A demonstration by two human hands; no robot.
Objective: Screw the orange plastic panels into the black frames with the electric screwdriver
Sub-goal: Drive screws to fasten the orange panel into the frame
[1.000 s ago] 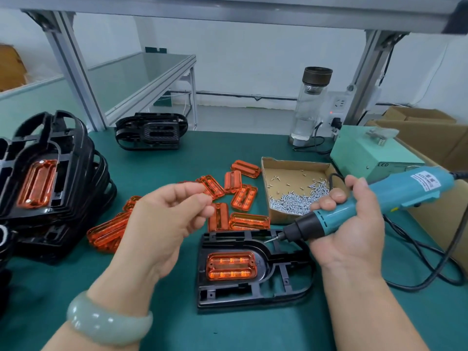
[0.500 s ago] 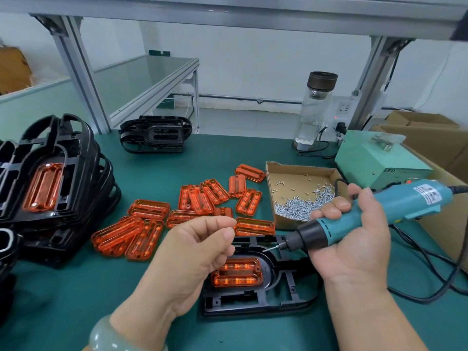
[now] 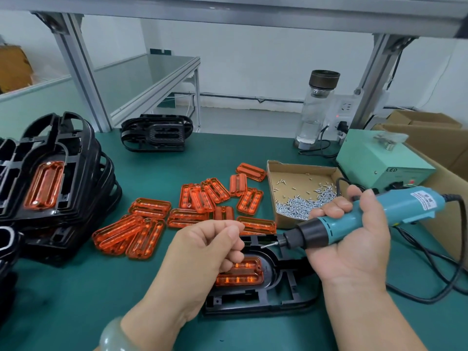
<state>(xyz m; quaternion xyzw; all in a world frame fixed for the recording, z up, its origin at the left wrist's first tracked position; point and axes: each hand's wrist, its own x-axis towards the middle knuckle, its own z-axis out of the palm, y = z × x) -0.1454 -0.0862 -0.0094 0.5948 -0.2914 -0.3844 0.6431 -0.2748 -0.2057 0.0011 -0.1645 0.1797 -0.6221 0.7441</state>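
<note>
Head view: right hand point(image 3: 354, 247) grips the electric screwdriver point(image 3: 417, 206); left hand point(image 3: 202, 252) curled above the black frame point(image 3: 283, 298), contents unseen.

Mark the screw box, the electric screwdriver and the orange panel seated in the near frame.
screw box point(image 3: 301, 167): head view, far cardboard rim.
electric screwdriver point(image 3: 334, 228): head view, teal barrel behind the black collar.
seated orange panel point(image 3: 243, 274): head view, middle of its visible part.
</note>
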